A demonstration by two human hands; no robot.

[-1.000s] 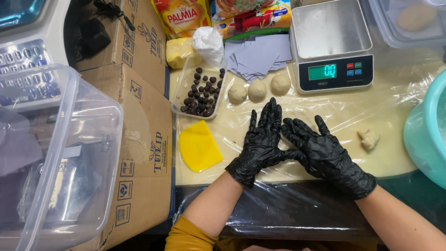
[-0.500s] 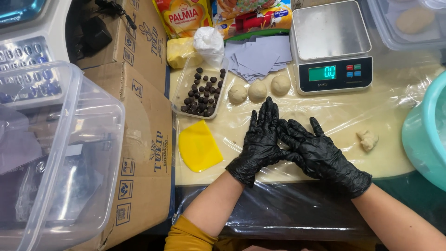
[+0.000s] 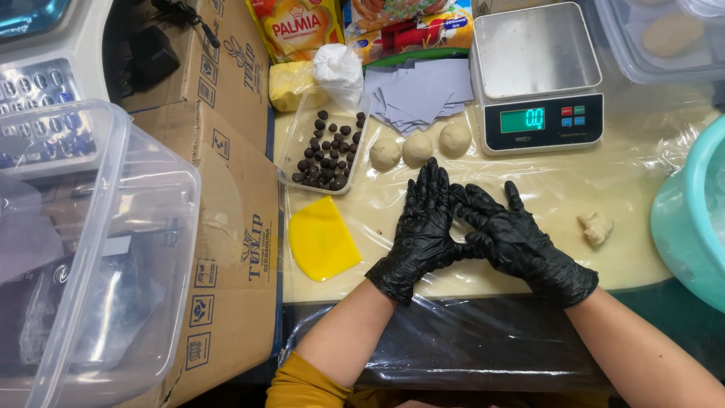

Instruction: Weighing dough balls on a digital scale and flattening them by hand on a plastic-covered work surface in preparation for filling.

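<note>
Black-gloved hands — left [image 3: 423,227], right [image 3: 521,243] — pressed together, fingers spread flat

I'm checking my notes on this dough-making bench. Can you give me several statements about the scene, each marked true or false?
1. Three round dough balls lie in a row in front of the digital kitchen scale. True.
2. The left hand and right hand wear black gloves and are pressed together. True.
3. The flat yellow plastic scraper is in the right hand. False: it lies on the board, left of both hands.
4. The clear tray of small dark balls sits on the scale. False: it rests beside the dough balls.
</note>
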